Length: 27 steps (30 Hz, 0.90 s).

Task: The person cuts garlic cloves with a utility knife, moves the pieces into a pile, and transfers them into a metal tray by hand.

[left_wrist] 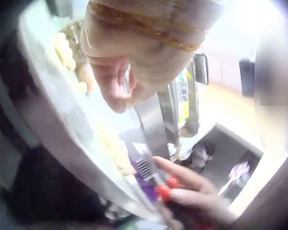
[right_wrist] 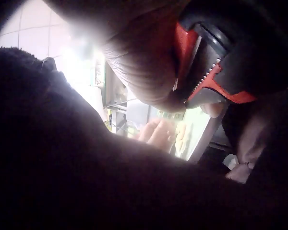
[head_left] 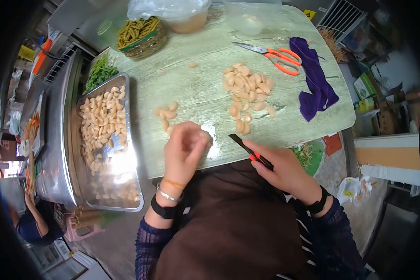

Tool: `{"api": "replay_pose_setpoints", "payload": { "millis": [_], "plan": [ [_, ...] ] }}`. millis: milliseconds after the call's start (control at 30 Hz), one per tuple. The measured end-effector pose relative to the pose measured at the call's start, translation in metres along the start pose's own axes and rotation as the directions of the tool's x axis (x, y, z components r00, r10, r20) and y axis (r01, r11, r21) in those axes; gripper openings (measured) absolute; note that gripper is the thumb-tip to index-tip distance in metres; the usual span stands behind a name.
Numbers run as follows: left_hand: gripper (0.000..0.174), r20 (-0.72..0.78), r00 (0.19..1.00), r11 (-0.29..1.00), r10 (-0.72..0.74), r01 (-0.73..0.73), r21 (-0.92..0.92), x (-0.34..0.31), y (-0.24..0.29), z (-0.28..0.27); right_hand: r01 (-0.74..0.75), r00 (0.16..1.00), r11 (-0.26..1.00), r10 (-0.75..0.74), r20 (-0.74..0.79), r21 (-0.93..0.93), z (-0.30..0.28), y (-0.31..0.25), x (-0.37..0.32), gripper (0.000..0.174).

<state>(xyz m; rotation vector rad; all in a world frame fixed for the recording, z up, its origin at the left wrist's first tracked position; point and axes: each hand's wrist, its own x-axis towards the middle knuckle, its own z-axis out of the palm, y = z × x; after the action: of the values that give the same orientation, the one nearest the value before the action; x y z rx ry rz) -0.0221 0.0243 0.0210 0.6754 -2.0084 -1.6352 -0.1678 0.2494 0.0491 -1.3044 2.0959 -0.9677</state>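
Green wood-grained worktop (head_left: 191, 88) spreads out in front of my brown apron (head_left: 228, 224), its near edge running just beyond my waist. My right grip (head_left: 287, 170) is closed around a cutter knife (head_left: 251, 151), thumb and forefinger pinching its red and black handle. Its dark blade points far and left, and the long axis slants from my right palm at the near right toward the middle of the worktop; the tip is over the surface, the handle over the near edge. My left grip (head_left: 184, 149) is curled to the left of the blade, thumb close to the fingertips (whether anything is tucked inside, I cannot tell).

Just beyond the tip trail the last pale pieces of a loose heap (head_left: 247, 84), so they stand between the blade and the rest of it. Past my left fingers lies a smaller cluster (head_left: 165, 114), partly hidden by that hand. Left of it, a metal tray (head_left: 121, 163) holds many more pieces, its long side running near to far. At the far right, orange-handled scissors (head_left: 270, 52) point left, beside a rumpled purple cloth (head_left: 316, 88). Far left sits a basket (head_left: 147, 46) of green pods.
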Motion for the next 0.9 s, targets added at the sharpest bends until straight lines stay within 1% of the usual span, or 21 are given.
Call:
{"api": "replay_pose_setpoints", "payload": {
  "millis": [33,67,100,133,167,200,300,367,400,467,600,667,900],
  "plan": [
    [0.007,0.029,0.989,0.948,-0.144,0.146,-0.282,-0.008,0.001,0.004,0.003,1.000,1.000,-0.003,-0.004,0.006,0.000,0.002,0.001,0.054],
    [0.008,0.050,0.989,0.945,-0.141,0.149,-0.291,-0.013,-0.004,0.006,0.009,1.000,1.000,-0.008,-0.007,0.014,0.000,0.003,0.002,0.053],
    [0.010,0.056,0.998,0.990,-0.022,0.029,-0.135,-0.014,-0.008,0.006,0.022,1.000,1.000,-0.022,-0.009,0.018,0.002,0.003,0.003,0.053],
    [0.012,0.082,0.992,0.995,0.095,-0.097,0.024,-0.014,-0.013,0.005,0.037,0.999,0.999,-0.037,-0.010,0.022,0.004,0.003,0.004,0.052],
    [0.014,0.126,0.970,0.958,0.206,-0.226,0.177,-0.014,-0.016,0.002,0.052,0.999,0.998,-0.052,-0.013,0.027,0.007,0.002,0.005,0.052],
    [0.018,0.207,0.917,0.856,0.341,-0.394,0.334,-0.009,-0.014,-0.002,0.044,0.999,0.999,-0.044,0.010,0.027,0.007,0.001,0.006,0.053],
    [0.025,0.257,0.850,0.705,0.461,-0.526,0.476,-0.009,-0.019,-0.007,0.024,0.997,1.000,-0.024,0.074,0.013,0.006,-0.003,0.011,0.055],
    [0.028,0.259,0.838,0.651,0.480,-0.538,0.536,-0.011,-0.020,-0.011,0.010,0.994,1.000,-0.008,0.111,-0.011,0.007,-0.004,0.015,0.055],
    [0.029,0.260,0.832,0.622,0.490,-0.542,0.565,-0.012,-0.020,-0.012,0.057,0.995,0.998,-0.056,0.084,-0.014,0.009,-0.004,0.017,0.055],
    [0.029,0.253,0.829,0.613,0.499,-0.544,0.573,-0.014,-0.023,-0.010,0.151,0.988,0.988,-0.151,0.031,-0.022,0.015,0.000,0.022,0.053],
    [0.028,0.255,0.802,0.580,0.540,-0.574,0.578,-0.015,-0.025,-0.008,0.203,0.978,0.975,-0.196,0.076,-0.091,0.016,0.002,0.030,0.052],
    [0.025,0.251,0.789,0.568,0.561,-0.587,0.577,-0.015,-0.025,-0.008,0.229,0.971,0.966,-0.218,0.094,-0.124,0.016,0.003,0.034,0.051],
    [0.027,0.247,0.772,0.563,0.586,-0.607,0.561,-0.014,-0.026,-0.007,0.240,0.966,0.962,-0.224,0.130,-0.129,0.018,0.003,0.039,0.050]
  ]
}}
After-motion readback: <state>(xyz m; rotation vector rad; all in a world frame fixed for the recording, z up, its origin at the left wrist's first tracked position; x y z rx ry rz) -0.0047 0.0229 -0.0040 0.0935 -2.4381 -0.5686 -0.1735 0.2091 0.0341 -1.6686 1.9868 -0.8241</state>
